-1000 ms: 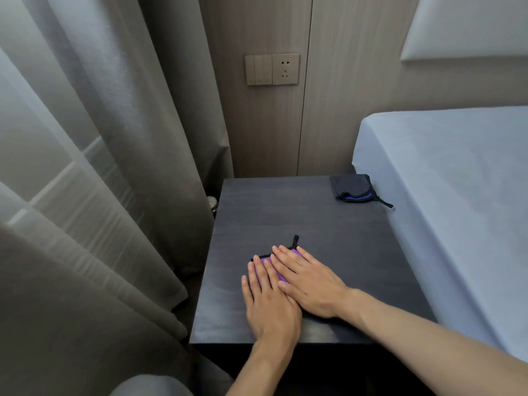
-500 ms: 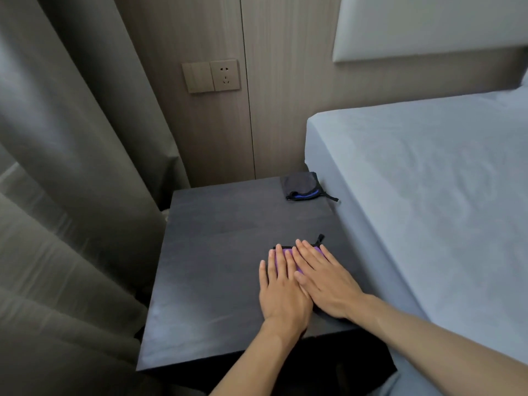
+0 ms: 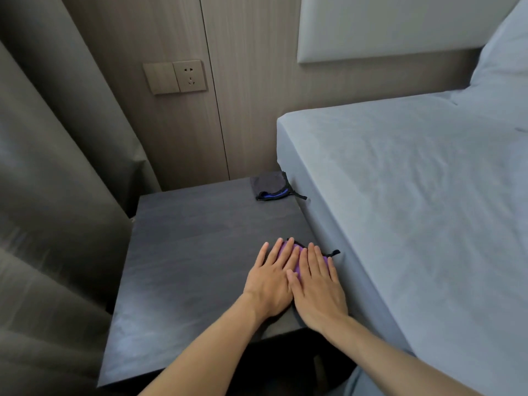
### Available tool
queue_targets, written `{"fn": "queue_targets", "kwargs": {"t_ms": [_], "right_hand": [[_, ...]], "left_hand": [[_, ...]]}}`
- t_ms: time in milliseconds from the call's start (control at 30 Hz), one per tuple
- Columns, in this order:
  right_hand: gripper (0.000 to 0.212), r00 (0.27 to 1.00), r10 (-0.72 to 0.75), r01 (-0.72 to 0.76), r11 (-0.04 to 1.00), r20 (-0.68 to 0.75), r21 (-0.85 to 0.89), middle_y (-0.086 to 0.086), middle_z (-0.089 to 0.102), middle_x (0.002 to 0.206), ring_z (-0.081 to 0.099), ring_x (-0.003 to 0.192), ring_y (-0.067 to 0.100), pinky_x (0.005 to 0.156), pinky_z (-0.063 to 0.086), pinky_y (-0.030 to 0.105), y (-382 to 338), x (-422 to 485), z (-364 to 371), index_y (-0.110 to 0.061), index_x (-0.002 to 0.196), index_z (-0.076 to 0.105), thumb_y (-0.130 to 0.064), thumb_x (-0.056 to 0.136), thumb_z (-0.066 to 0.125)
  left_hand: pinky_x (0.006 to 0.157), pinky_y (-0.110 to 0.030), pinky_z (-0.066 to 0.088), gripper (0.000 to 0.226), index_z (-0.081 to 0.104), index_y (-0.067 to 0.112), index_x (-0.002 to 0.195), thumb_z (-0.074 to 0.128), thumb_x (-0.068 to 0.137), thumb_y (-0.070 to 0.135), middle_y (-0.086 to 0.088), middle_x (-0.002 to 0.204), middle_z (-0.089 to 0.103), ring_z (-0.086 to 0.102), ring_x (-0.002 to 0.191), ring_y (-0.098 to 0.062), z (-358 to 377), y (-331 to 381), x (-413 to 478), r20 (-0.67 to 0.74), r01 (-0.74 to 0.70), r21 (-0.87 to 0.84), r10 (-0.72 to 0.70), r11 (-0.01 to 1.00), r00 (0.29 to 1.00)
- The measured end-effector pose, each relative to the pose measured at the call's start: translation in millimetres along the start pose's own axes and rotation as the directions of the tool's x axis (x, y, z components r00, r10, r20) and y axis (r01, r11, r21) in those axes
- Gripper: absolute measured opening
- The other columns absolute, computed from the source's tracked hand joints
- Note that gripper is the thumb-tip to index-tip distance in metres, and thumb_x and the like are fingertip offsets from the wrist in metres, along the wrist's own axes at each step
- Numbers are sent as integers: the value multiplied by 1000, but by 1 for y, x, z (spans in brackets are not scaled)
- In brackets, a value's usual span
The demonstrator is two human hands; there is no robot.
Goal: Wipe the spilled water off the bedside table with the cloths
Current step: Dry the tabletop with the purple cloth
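Left hand (image 3: pixel 268 284) and right hand (image 3: pixel 317 287) flat atop the purple cloth (image 3: pixel 285 248)

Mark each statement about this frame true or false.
1. The left hand and right hand both lie flat on the purple cloth. True.
2. The dark cloth with blue trim lies at the near left corner of the bedside table. False: it lies at the far right corner, against the bed.
3. One hand grips the dark cloth. False: neither hand touches it.
4. The purple cloth is near the table edge that runs beside the bed. True.
5. A plug sits in the wall socket. False: the socket is empty.
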State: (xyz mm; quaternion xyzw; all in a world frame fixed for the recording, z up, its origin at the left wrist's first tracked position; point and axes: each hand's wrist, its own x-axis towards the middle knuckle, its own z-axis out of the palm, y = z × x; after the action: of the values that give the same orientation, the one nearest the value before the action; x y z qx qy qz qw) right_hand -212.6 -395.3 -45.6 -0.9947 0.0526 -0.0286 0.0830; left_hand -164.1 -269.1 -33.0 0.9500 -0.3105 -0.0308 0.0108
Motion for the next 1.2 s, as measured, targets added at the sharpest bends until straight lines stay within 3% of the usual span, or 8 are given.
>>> {"fn": "queue_targets", "kwargs": {"t_ms": [133,233,400,533,633,867,1067,1200], "right_hand": [[85,992,113,-112,993,-56,32,18,25,164,20,154,26,126,10,45,-17,-17,-4,-3,156,27,-56,96,-1],[88,984,175,-174,984,-38,18,19,19,165,13,156,27,126,7,46,-30,-28,-2,-2,157,20,-57,95,-7],[90,980,198,-197,980,-33,14,23,26,162,21,154,31,125,16,49,-44,-41,-2,3,154,29,-59,96,-2],[105,981,195,-195,981,8,-5,18,5,168,-2,156,26,126,0,46,-59,-47,2,-2,158,7,-61,82,-36],[109,981,195,-194,981,19,-16,17,-3,168,-10,156,25,125,-5,46,-74,-50,2,-2,158,-2,-59,76,-44],[95,993,99,-101,995,66,24,19,5,167,-3,156,28,126,0,48,-127,-63,9,0,157,7,-62,90,-18],[103,992,-84,83,996,96,21,15,-5,168,-12,156,26,125,-6,46,-173,-67,15,-6,159,-3,-60,79,-40],[91,971,-207,201,978,122,58,12,-9,169,-14,155,24,125,-9,44,-200,-68,17,-9,158,-9,-58,84,-29]], "left_hand": [[120,-38,-20,58,-5,26,160,15,107,40,5,167,-12,-19,152,-17,-2,-8,-3,-3,-109,-31,109,994,994],[121,-39,-17,58,-4,25,160,16,107,40,5,167,-12,-18,152,-15,-4,-14,-8,6,-195,-9,195,981,981],[122,-40,-14,58,-4,23,160,15,107,40,5,167,-12,-20,152,-14,-7,-25,-23,40,-235,14,235,972,971],[122,-42,-14,58,-6,23,160,13,107,41,5,167,-14,-21,151,-15,-3,-32,-38,51,-209,15,208,978,977],[122,-43,-13,58,-7,24,159,12,107,42,6,167,-15,-23,151,-15,-2,-42,-51,54,-197,23,196,980,979],[121,-39,-17,58,-8,26,159,10,107,45,8,166,-17,-26,149,-11,1,-83,-102,31,-95,-6,95,995,995],[117,-34,-26,57,-10,29,158,8,106,46,10,165,-18,-25,149,-10,1,-116,-153,5,69,-29,-69,997,998],[115,-33,-28,59,-10,29,158,5,104,48,10,164,-19,-25,150,-12,4,-130,-185,-3,222,-73,-223,972,975]]}}
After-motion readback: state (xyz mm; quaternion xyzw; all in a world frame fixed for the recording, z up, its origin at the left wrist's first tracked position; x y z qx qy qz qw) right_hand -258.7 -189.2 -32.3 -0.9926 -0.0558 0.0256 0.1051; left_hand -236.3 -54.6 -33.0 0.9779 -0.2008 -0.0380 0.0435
